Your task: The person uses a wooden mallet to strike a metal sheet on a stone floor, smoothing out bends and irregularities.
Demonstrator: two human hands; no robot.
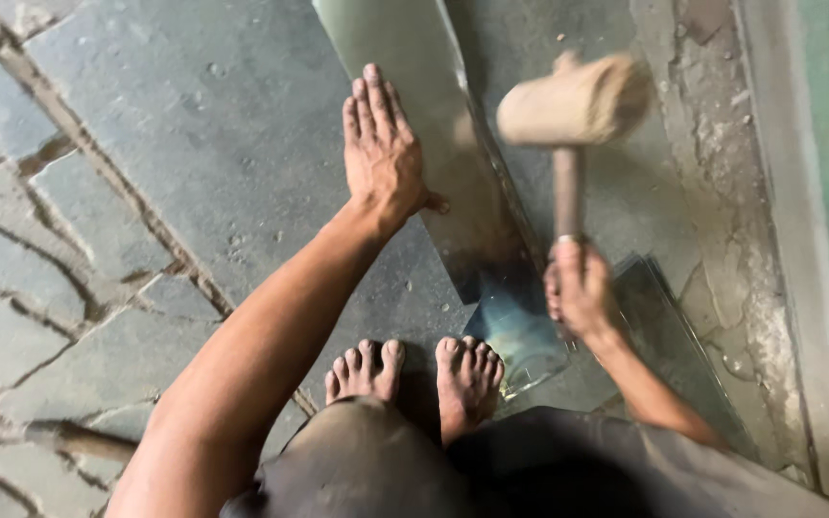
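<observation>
Now left hand [382, 153] lies open, flat on metal sheet [434, 144], right hand [580, 288] grips raised wooden mallet [573, 101] beside it; best strike well clear of the fingers.

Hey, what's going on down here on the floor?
A person squats barefoot on a stone floor. The left hand lies flat on the edge of a long metal sheet, pinning it down. The right hand grips a wooden mallet raised above the sheet, its head blurred with motion. One foot rests on the sheet's near end.
</observation>
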